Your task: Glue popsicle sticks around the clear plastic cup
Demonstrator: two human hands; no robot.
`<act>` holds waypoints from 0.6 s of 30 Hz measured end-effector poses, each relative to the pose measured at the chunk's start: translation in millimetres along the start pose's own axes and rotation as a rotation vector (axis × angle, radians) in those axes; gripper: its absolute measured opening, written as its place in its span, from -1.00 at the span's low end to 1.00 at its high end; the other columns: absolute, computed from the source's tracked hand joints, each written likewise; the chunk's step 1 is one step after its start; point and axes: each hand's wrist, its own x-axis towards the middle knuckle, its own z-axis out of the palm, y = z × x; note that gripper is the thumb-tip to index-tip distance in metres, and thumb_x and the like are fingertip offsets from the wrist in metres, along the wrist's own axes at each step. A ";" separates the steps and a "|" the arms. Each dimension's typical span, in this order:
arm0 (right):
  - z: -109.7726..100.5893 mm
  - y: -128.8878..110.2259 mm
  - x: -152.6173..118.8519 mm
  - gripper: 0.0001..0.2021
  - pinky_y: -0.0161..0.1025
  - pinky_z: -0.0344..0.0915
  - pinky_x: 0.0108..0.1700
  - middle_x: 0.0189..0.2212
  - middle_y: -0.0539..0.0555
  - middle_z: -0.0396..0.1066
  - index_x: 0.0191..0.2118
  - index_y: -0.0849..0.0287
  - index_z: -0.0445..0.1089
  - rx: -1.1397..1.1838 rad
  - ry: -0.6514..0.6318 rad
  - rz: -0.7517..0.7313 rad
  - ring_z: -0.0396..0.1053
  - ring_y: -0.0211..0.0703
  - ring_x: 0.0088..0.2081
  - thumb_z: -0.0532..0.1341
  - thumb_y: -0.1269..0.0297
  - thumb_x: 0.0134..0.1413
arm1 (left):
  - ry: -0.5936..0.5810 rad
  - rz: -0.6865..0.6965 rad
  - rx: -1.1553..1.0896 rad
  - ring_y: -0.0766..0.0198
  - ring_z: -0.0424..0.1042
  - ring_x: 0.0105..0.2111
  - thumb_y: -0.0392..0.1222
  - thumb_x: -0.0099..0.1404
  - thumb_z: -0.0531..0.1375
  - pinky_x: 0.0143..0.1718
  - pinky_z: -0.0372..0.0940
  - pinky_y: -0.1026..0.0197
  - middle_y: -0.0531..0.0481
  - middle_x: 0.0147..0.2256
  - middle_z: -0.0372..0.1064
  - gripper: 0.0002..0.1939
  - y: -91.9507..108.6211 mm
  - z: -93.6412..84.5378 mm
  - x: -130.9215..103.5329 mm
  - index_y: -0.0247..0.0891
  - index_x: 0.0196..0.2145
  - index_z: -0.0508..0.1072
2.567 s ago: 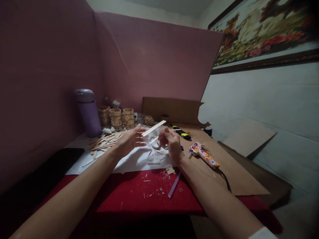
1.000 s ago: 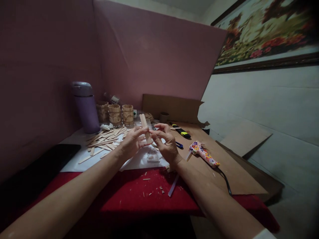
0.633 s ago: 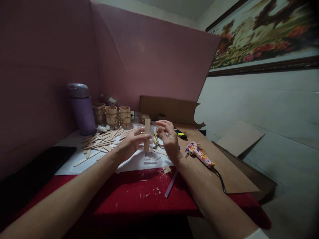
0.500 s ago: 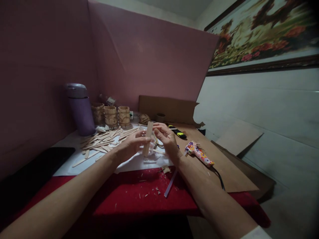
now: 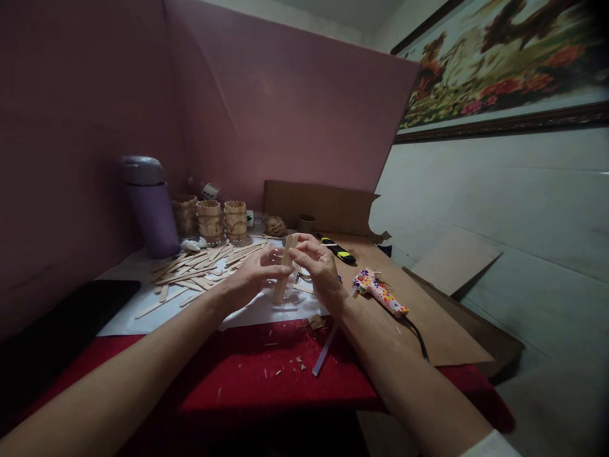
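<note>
My left fingers (image 5: pixel 281 270) pinch near-upright sticks (image 5: pixel 280 290) against a clear cup (image 5: pixel 270 285), my right fingers (image 5: pixel 308 247) gripping their top, beyond the desk's (image 5: pixel 228 384) near edge.

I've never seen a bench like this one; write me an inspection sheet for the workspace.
Surface: red cloth, partly covered by a white sheet and brown board.
Job's things: upright flat sticks against clear plastic; loose sticks heaped nearby.
Clutter: wood scraps near the front; utility knife on the board.
Hands: left holds the upright sticks; right has its fingers at their top.
Cables: black cord from the patterned glue gun; far end unseen.
Surroundings: pink panels, framed picture; bystanders, nothing seen.
</note>
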 end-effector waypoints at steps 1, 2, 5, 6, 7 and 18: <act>0.1 0.0 -0.3 -0.79 -0.01 0.22 0.16 -0.12 0.08 0.46 -0.55 0.09 0.45 0.003 0.001 0.000 0.38 0.01 0.02 0.37 0.12 -0.04 | 0.005 0.003 0.004 0.20 0.43 -0.27 -0.07 0.00 0.50 -0.21 0.33 0.11 -0.07 -0.18 0.41 -0.44 0.0 0.4 -0.1 -0.27 -0.06 0.48; 0.2 0.1 -0.6 -0.78 -0.01 0.22 0.16 -0.12 0.08 0.46 -0.55 0.09 0.45 0.003 0.001 -0.002 0.38 0.01 0.02 0.37 0.12 -0.03 | 0.011 0.007 0.008 0.19 0.42 -0.27 -0.07 0.00 0.50 -0.21 0.32 0.12 -0.07 -0.19 0.41 -0.44 -0.2 0.6 -0.1 -0.27 -0.07 0.48; 0.3 0.5 -1.7 -0.75 -0.03 0.21 0.16 -0.15 0.08 0.45 -0.55 0.10 0.45 0.009 -0.018 -0.006 0.37 0.01 0.02 0.35 0.09 0.01 | -0.004 0.013 0.014 0.17 0.42 -0.24 -0.06 0.03 0.49 -0.20 0.31 0.11 -0.08 -0.17 0.41 -0.46 -1.1 0.1 0.1 -0.26 -0.06 0.48; 0.5 0.6 -2.0 -0.76 -0.04 0.21 0.16 -0.15 0.08 0.46 -0.52 0.10 0.48 0.017 -0.024 -0.002 0.37 0.01 0.01 0.34 0.08 0.03 | -0.019 0.017 0.012 0.16 0.43 -0.22 -0.06 0.05 0.48 -0.18 0.31 0.11 -0.09 -0.15 0.41 -0.47 -1.5 -0.2 0.3 -0.26 -0.05 0.48; 0.8 0.8 -2.2 -0.77 -0.05 0.21 0.15 -0.14 0.08 0.46 -0.48 0.10 0.50 0.032 -0.022 0.008 0.37 0.00 0.01 0.33 0.07 0.04 | -0.034 0.019 0.009 0.15 0.43 -0.21 -0.07 0.06 0.47 -0.17 0.31 0.10 -0.09 -0.15 0.42 -0.48 -1.8 -0.6 0.4 -0.25 -0.05 0.48; 4.8 -6.9 -0.7 -0.80 -0.10 0.25 0.10 -0.14 0.08 0.48 -0.55 0.12 0.51 0.211 0.071 0.119 0.39 -0.06 -0.06 0.41 0.14 -0.10 | -0.013 0.009 0.082 0.19 0.39 -0.25 -0.04 -0.01 0.50 -0.22 0.28 0.13 -0.07 -0.21 0.40 -0.42 -3.4 4.6 0.9 -0.29 -0.08 0.45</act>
